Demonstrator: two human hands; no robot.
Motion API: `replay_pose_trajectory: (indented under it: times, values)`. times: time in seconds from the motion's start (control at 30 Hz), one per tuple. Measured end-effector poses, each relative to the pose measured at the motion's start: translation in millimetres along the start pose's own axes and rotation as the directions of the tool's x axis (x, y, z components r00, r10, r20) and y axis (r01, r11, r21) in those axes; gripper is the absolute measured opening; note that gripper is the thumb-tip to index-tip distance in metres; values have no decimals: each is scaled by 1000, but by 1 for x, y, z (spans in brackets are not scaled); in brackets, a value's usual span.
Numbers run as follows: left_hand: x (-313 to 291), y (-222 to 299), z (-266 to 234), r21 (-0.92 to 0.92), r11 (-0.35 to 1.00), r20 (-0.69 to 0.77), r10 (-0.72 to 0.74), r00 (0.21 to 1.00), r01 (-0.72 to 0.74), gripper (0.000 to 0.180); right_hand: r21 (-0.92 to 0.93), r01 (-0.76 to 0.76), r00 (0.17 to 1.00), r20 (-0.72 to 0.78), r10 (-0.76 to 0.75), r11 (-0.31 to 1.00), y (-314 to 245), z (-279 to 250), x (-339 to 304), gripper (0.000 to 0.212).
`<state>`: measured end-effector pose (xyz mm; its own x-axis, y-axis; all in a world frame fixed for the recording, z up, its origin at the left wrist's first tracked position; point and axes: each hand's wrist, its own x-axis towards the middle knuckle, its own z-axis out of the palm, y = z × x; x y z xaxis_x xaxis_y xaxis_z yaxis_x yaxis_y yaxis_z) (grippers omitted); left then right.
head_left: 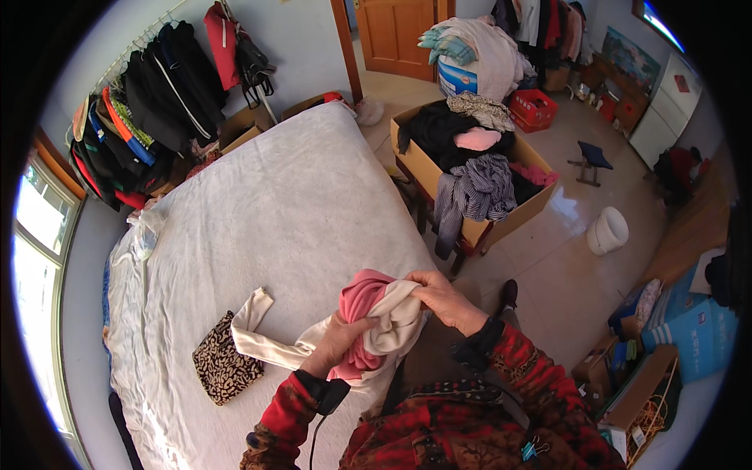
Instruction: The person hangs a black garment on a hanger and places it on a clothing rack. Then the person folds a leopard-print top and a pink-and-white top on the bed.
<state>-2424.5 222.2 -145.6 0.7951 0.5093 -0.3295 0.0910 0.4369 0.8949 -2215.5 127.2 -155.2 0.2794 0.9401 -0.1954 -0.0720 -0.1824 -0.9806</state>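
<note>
My left hand (342, 338) and my right hand (446, 299) both grip a bunched pink and cream garment (395, 317) at the near edge of the bed. The left thumb presses on the pink cloth, while the right fingers pinch the cream cloth at its upper right. A long cream sleeve (274, 350) trails from the bundle to the left over the bed cover. Under the sleeve's end lies a folded leopard-print cloth (227, 364). The fingertips of my left hand are hidden behind the garment.
The bed (266, 196) has a pale cover. A cardboard box (501, 227) heaped with clothes stands right of it, with a striped garment (474, 192) over its side. A white bucket (608, 231) and a folding stool (587, 160) are on the floor. Jackets (168, 78) hang at the far left.
</note>
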Motion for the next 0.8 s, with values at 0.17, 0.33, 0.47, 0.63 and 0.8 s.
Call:
replay_pose_trajectory:
  times: [0.17, 0.33, 0.47, 0.63, 0.8]
  values:
    - [0, -2, -5, -416, 892, 70, -163, 984, 177, 41, -316, 263, 961, 0, -277, 912, -24, -4, -15, 15]
    - [5, -7, -6, -427, 880, 122, -172, 978, 208, 45, -99, 414, 903, 164, -396, 905, -39, 4, -37, 12]
    - [6, -7, 2, -383, 897, 75, -206, 976, 219, 42, -288, 491, 862, 298, -410, 822, -27, 20, -25, 16]
    - [3, -2, 11, -479, 846, 68, -232, 970, 236, 35, -613, 519, 851, 436, -293, 596, -14, 22, -11, 22]
    - [2, -6, 20, -485, 847, 35, -228, 973, 216, 40, -840, 439, 880, 474, 36, 320, -4, 15, -1, 19]
